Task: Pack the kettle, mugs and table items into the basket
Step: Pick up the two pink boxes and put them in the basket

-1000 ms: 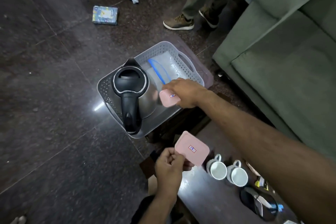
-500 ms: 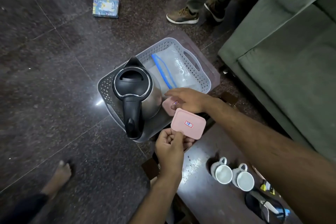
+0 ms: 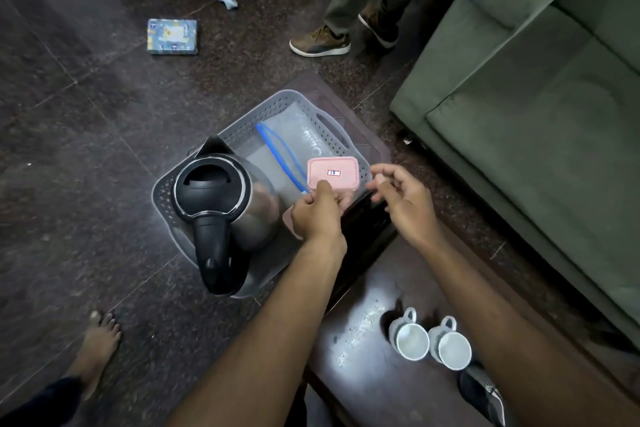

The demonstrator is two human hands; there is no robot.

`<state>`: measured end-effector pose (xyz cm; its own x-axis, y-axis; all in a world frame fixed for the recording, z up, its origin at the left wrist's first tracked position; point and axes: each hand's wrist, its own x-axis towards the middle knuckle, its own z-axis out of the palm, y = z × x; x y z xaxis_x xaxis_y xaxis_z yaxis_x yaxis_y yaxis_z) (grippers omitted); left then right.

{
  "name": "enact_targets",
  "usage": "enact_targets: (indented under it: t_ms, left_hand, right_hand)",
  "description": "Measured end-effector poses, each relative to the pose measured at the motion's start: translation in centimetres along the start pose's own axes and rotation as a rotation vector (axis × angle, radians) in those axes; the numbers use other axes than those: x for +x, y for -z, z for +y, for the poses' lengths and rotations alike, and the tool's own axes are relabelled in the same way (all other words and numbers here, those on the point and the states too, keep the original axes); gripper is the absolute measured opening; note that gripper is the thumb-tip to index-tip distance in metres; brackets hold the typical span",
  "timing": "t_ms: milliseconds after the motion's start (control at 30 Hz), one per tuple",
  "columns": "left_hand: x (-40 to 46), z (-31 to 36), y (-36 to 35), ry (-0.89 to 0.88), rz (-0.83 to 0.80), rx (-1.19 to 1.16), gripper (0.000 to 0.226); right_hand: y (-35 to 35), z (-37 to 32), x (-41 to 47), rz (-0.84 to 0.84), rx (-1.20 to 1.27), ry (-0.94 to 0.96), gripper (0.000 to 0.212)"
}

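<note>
Left hand [image 3: 317, 215] fingers pinch pink box [image 3: 332, 173] over basket [image 3: 341, 142] beside kettle [image 3: 221, 204]. Right hand [image 3: 403, 199] fingers spread, empty. Mugs [image 3: 429, 343] on surface [image 3: 367, 357].

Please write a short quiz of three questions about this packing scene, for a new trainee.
1. True or false: the black and steel electric kettle stands inside the grey perforated plastic basket.
2. Which hand holds the pink rectangular lidded box over the basket? A) left hand B) right hand
3. How many white ceramic mugs stand on the dark wooden table?

Key: 1 true. 2 A; the right hand is open and empty beside the box. 3 two.
</note>
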<state>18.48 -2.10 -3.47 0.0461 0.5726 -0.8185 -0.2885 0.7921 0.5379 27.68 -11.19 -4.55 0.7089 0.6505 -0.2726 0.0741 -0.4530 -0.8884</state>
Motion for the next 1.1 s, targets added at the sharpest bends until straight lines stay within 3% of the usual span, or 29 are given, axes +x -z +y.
enact_targets:
  t_ms: [167, 367, 533, 633, 733, 900, 1100]
  left_hand:
    - [0.7, -1.1, -1.9, 0.112, 0.036, -0.014, 0.012]
    - [1.2, -1.1, -2.9, 0.174, 0.113, 0.173, 0.015]
    - [1.7, -0.8, -2.3, 0.262, 0.037, 0.369, 0.021]
    - [2.1, -0.3, -2.0, 0.273, -0.105, 0.449, 0.022]
    - [1.8, -0.4, -1.6, 0.284, 0.001, 0.371, 0.025]
    - [-1.2, -3.3, -0.3, -0.008, 0.014, 0.518, 0.021]
    - [-5.5, -10.5, 5.1, -0.424, -0.296, 0.991, 0.018]
  right_hand:
    - [-0.5, 2.8, -3.5, 0.009, 0.059, -0.064, 0.018]
    - [-1.2, 5.9, -7.2, 0.007, 0.111, -0.13, 0.021]
    - [-0.8, 7.1, -9.5, 0.019, 0.118, -0.148, 0.023]
    - [0.0, 6.9, -11.0, 0.108, 0.252, -0.169, 0.018]
    - [0.9, 7.1, -13.8, 0.259, 0.318, -0.223, 0.014]
    - [1.4, 10.0, -20.9, 0.322, 0.167, -0.301, 0.02]
    - [4.3, 14.6, -28.0, 0.405, -0.034, -0.385, 0.02]
